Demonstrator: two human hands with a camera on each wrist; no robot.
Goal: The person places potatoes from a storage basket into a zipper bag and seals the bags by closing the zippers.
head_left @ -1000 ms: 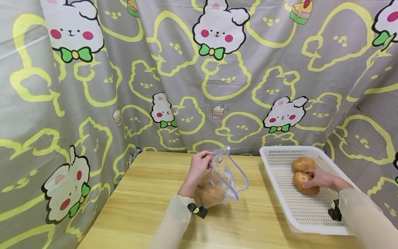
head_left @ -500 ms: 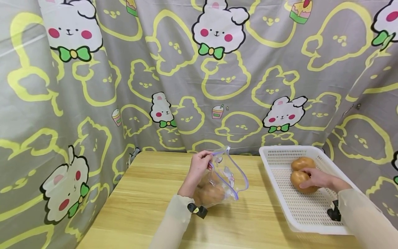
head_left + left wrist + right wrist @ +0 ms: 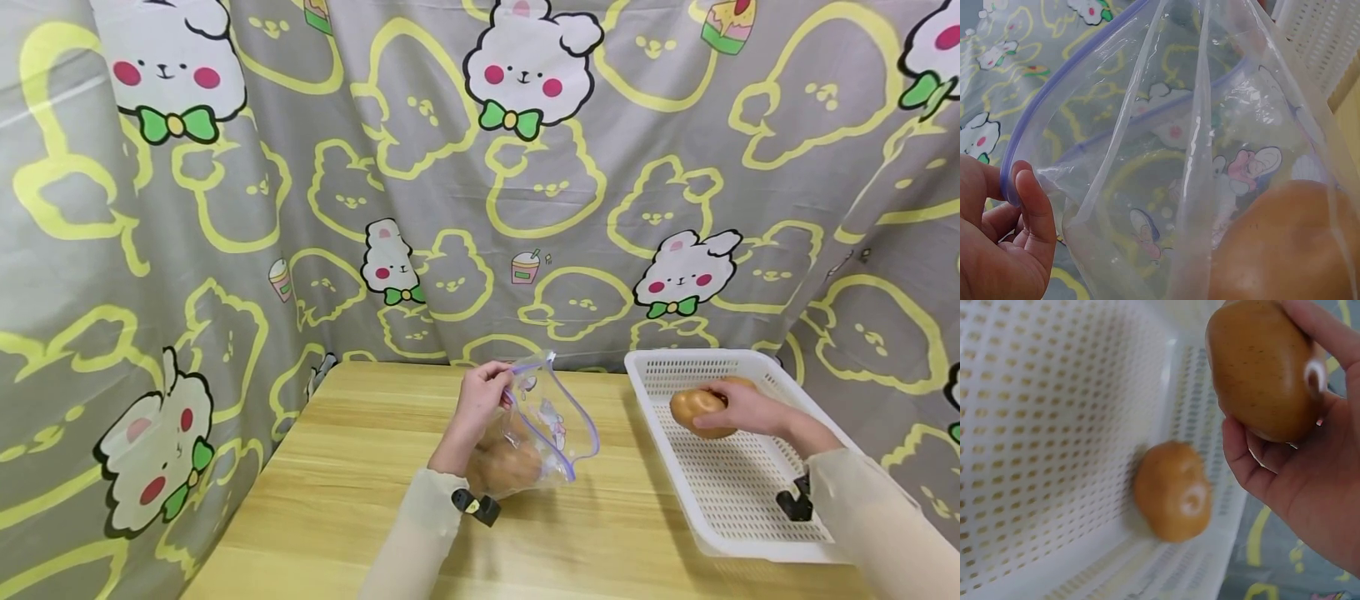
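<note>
With thumb and fingers my left hand (image 3: 482, 393) pinches the purple-edged rim of a clear zip bag (image 3: 564, 417), whose mouth gapes to the right. Brown potatoes (image 3: 508, 467) sit low in the bag, partly behind my wrist; one bulges large in the left wrist view. My right hand (image 3: 753, 408) grips a smooth, speckled brown potato (image 3: 1263, 369), lifted over the white basket (image 3: 675, 492). A second potato (image 3: 1172, 490) lies on the basket floor near its far end, mostly hidden behind my right hand in the head view.
The basket has raised, slotted walls and stands at the right of the wooden table (image 3: 337, 467). Behind and to both sides hangs a grey curtain (image 3: 450, 183) printed with cartoon rabbits. A small black camera (image 3: 476, 506) is strapped at my left wrist.
My right hand has lifted the nearer potato off the basket floor and moved it left and away from me. My left hand and the bag have stayed in place.
</note>
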